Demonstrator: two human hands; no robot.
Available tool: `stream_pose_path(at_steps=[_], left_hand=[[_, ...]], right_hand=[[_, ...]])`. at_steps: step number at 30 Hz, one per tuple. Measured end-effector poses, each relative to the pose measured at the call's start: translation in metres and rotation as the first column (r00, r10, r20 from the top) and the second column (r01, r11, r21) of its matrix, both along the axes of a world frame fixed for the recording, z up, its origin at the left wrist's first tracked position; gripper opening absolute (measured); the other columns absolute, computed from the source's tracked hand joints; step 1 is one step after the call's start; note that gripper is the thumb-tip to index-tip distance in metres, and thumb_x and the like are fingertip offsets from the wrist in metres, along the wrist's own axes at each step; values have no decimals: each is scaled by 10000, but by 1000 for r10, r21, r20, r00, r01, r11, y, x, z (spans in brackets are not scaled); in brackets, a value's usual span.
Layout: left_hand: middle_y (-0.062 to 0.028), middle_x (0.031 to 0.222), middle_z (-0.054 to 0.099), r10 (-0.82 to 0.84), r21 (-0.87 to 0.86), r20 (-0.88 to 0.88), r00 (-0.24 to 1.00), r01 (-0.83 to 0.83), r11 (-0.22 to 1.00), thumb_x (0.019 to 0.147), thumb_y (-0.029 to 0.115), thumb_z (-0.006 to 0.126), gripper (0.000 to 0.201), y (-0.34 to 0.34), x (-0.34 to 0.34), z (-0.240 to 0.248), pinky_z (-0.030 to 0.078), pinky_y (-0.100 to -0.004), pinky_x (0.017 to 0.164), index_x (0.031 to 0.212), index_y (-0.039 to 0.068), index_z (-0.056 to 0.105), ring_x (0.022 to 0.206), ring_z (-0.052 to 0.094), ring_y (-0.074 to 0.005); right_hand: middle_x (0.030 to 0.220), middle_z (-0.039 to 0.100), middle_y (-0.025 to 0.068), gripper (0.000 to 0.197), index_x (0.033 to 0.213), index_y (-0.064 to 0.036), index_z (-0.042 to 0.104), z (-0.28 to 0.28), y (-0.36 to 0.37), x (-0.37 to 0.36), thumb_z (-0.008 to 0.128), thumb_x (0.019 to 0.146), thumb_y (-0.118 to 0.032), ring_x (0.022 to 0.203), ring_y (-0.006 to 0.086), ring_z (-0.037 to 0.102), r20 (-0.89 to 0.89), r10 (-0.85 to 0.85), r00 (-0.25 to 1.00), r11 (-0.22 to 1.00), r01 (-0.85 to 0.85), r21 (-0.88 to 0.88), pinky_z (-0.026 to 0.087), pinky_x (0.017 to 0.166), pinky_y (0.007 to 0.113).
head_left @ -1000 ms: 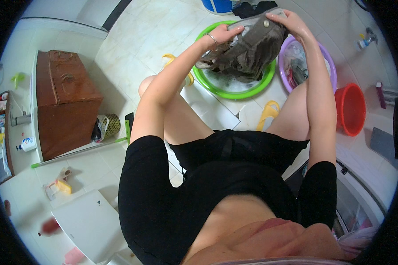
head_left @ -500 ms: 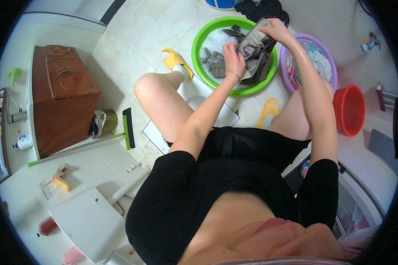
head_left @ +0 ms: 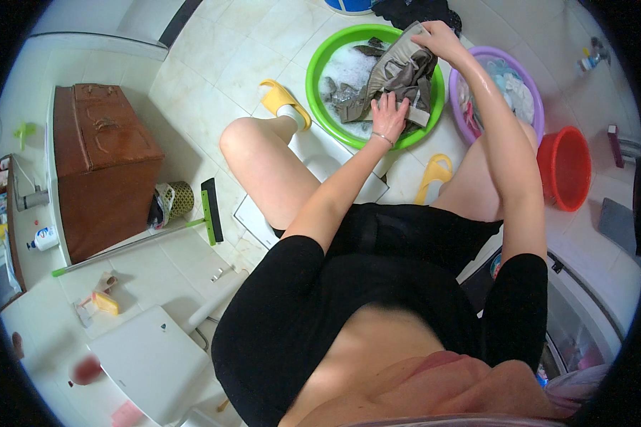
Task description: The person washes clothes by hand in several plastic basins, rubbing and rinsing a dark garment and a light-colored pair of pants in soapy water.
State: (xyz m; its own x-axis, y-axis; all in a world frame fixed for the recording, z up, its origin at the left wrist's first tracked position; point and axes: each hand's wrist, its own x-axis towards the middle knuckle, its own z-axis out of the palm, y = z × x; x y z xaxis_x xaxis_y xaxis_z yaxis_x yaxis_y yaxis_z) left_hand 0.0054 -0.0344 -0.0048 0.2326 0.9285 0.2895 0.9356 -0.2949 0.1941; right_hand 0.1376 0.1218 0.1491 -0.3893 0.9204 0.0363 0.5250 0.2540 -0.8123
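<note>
A green basin [head_left: 315, 107] on the floor in front of me holds sudsy water [head_left: 349, 67] and a wet grey-brown garment [head_left: 412, 87]. The garment has a pale inner side and a long band along its edge. My right hand [head_left: 441, 40] is closed on the far end of that band, lifting it above the basin's far right rim. Lower down, my left hand [head_left: 389, 114] lies on the bunched cloth, its fingers stretched out and slightly apart. Part of the garment rests in the foam at the left.
A purple basin [head_left: 538, 107] with light-coloured laundry stands right of the green one, and a red bucket [head_left: 566, 169] nearer me. Dark cloth [head_left: 434, 16] lies behind. My feet wear yellow slippers [head_left: 281, 98]. On the left are a brown cabinet [head_left: 107, 153], a wastebasket [head_left: 178, 199] and a squeegee [head_left: 210, 212].
My left hand has let go of the band and moved nearer to me, onto the cloth. The right hand still grips the band, which now hangs lower toward the left.
</note>
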Motion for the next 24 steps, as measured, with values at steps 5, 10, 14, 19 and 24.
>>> stream_pose_path(at_steps=[5,10,14,19,24], left_hand=[[-150,1067,437,-49,196,-148,988,77,978,650,167,569,417,12,-2,-16,305,-484,811,1055,154,469,1020,385,-312],[-146,918,501,-162,-85,244,956,188,979,723,110,508,212,26,-8,7,375,-422,751,933,83,521,862,469,-308],[-174,802,555,-198,44,700,687,236,971,777,108,481,138,46,-18,50,426,-344,667,868,26,545,751,525,-345],[-200,676,544,52,-72,845,533,18,997,770,173,536,190,58,-24,110,420,-309,584,791,-14,560,602,527,-301],[-69,651,586,186,-187,886,426,-38,982,786,191,545,235,71,-39,94,405,-255,570,816,-39,580,607,464,-78]], right_hand=[[628,574,147,254,768,20,592,-1,7,0,595,661,-211,549,212,540,75,21,997,992,-30,125,426,564,316],[626,573,140,256,778,22,582,-7,6,5,588,668,-209,560,186,541,52,0,999,1000,1,-22,427,565,310],[571,534,46,246,747,12,583,3,6,2,564,703,-229,522,92,458,59,151,987,989,-150,-8,383,498,259],[608,501,-55,350,722,-22,598,10,-13,0,504,807,-349,567,29,394,-97,223,970,930,-242,-276,346,513,204],[690,558,-9,374,819,-23,615,26,-22,-16,569,759,-390,628,55,460,-65,344,937,914,-350,-204,388,577,214]])
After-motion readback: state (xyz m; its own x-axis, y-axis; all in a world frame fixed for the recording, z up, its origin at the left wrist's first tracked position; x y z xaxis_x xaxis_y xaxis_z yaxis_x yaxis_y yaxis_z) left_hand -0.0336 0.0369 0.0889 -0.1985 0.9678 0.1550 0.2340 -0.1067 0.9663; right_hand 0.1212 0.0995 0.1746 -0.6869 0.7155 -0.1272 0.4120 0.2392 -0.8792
